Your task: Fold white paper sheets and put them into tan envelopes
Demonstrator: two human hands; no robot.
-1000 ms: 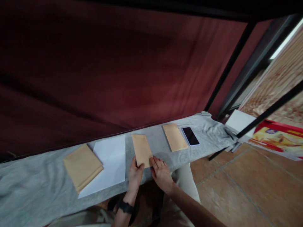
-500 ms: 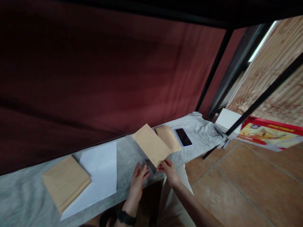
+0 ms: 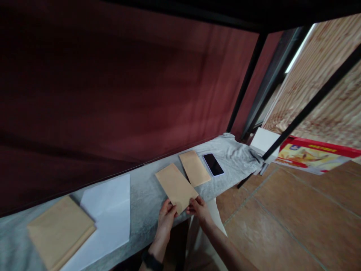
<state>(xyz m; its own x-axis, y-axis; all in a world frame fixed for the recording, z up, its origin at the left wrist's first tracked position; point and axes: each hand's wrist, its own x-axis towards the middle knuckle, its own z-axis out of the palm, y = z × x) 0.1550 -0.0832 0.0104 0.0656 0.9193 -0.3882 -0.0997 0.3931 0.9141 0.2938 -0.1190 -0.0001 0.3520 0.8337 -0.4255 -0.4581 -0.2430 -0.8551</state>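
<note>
A brown envelope (image 3: 175, 186) is held just above the grey cloth-covered ledge (image 3: 143, 195). My left hand (image 3: 166, 218) grips its near left corner with closed fingers. My right hand (image 3: 199, 209) pinches its near right corner. A second brown envelope (image 3: 194, 168) lies flat just beyond it to the right. A dark phone (image 3: 213, 164) lies face up next to that envelope. To the left a white sheet (image 3: 105, 205) lies on the cloth. A stack of brown envelopes (image 3: 59, 231) rests partly on the sheet's left side.
A dark red curtain (image 3: 126, 94) hangs behind the ledge. Black metal bars (image 3: 304, 113) cross at the right. A white pad (image 3: 263, 140) and a red and yellow box (image 3: 313, 154) sit past the ledge's right end. Tiled floor (image 3: 296, 218) spreads at the lower right.
The envelope was lifted off the cloth by my right hand, swung right, and now both hands hold its near edge. The view has shifted right.
</note>
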